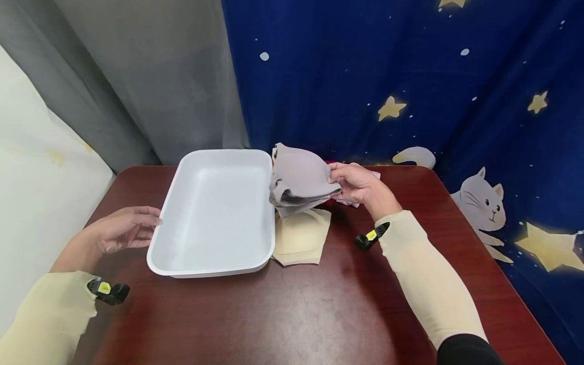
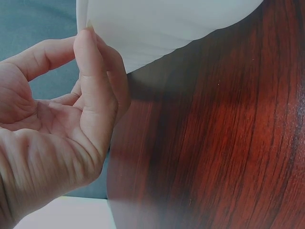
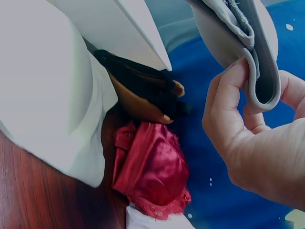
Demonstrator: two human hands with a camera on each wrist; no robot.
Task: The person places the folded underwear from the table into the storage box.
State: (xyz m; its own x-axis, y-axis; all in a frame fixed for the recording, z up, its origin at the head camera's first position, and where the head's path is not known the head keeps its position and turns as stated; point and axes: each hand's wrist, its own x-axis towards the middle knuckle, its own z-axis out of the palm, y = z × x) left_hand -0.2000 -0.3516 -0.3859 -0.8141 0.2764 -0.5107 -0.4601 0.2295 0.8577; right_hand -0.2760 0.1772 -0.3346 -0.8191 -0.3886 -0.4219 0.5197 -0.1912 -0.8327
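My right hand point(image 1: 358, 183) pinches the folded edge of a grey bra point(image 1: 301, 175), its smooth cup facing up. The bra hangs beside the right rim of a white tray point(image 1: 214, 213) and over a cream bra point(image 1: 301, 238) on the table. In the right wrist view, fingers and thumb curl round the doubled grey fabric. My left hand point(image 1: 130, 228) is at the tray's left rim; in the left wrist view its fingertips point(image 2: 88, 40) pinch that rim. Bare white bottom shows inside the tray.
A red satin bra point(image 3: 157, 167) with lace trim lies behind the cream one. A black and tan garment point(image 3: 138, 86) sits next to the tray, and a pale cloth point(image 3: 152, 219) shows below the red. The dark red wooden table point(image 1: 292, 314) ends at curtains point(image 1: 319, 76).
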